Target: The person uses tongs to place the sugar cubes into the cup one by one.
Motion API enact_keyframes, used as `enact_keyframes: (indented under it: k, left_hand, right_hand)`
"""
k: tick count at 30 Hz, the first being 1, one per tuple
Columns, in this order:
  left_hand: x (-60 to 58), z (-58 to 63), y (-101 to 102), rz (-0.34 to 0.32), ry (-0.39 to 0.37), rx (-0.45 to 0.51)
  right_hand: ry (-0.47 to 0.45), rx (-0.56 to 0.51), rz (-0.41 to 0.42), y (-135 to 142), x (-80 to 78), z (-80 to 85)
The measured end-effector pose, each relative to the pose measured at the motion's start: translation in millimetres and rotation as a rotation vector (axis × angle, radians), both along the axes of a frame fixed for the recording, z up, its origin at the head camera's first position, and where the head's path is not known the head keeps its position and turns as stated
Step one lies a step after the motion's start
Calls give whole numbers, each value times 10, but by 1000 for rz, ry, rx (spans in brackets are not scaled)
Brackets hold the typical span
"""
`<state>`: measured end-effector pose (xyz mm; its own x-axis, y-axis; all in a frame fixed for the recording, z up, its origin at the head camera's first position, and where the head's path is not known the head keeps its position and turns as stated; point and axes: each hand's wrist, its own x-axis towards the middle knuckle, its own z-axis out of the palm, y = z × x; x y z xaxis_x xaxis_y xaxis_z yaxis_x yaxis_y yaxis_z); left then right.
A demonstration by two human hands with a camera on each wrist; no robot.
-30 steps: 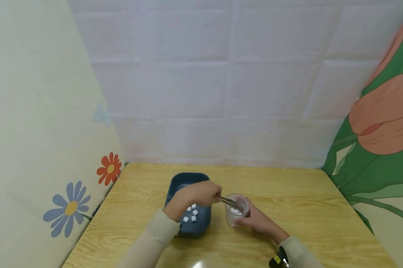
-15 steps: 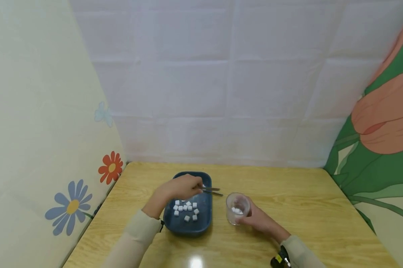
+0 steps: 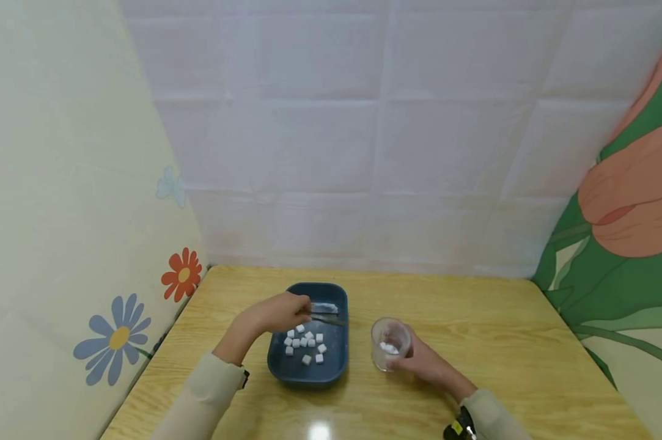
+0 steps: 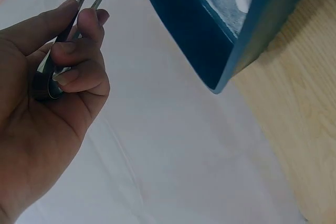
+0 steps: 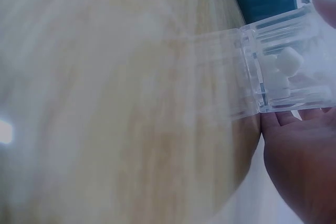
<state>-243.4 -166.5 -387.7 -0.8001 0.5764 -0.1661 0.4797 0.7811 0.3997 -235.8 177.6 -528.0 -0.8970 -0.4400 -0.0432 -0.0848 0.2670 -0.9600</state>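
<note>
My left hand (image 3: 280,313) holds metal tongs (image 3: 327,319) over the far part of a dark blue tray (image 3: 308,374). In the left wrist view, the thumb and curled fingers pinch the tongs (image 4: 46,74) near their bent end; the tips run out of frame. Several white cubes (image 3: 307,342) lie in the middle of the tray. On the right, my right hand (image 3: 426,360) grips a clear glass (image 3: 382,354) standing on the table. White cubes (image 5: 287,62) sit at the bottom of the glass, as the right wrist view shows.
The wooden table (image 3: 463,311) meets a pale cloth backdrop (image 3: 308,153) at its far edge. Flower-printed panels (image 3: 88,183) flank it left and right. The tray stands left of the glass, with a strip of table between them.
My left hand has moved left with the tongs, from over the glass back to above the tray. My right hand and the glass have stayed in place.
</note>
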Motion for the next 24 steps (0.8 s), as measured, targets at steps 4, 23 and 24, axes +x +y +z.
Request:
enact_keyframes:
  k: [4,23,24]
  left_hand:
    - [9,-61,-59,9,-13,1]
    - [67,-283,-245,35,-7,-36]
    - [66,-294,-243,35,-8,-40]
  right_hand:
    - [-1,-13,6,-6,9,-10]
    - [-2,-7,8,-8,3,-6]
    - [-1,-6,7,-9,3,-8]
